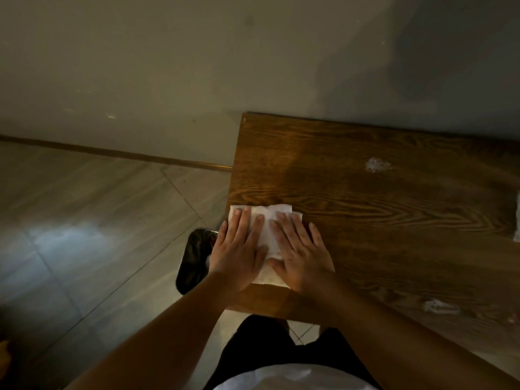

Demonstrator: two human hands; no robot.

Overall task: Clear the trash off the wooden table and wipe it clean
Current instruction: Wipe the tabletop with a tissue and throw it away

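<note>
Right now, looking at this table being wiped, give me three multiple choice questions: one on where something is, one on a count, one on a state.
1. Where is the black bin?
A. on the floor beside the brown wooden table
B. on the table
C. against the far wall

2. How many hands press the white paper wipe?
A. none
B. one
C. two

3. How do the fingers lie?
A. curled round the wipe
B. straight and flat on it
C. lifted off it

Answers:
1 A, the bin stands at the table's left edge.
2 C, left hand and right hand both rest on it.
3 B, the fingers lie flat.
</note>
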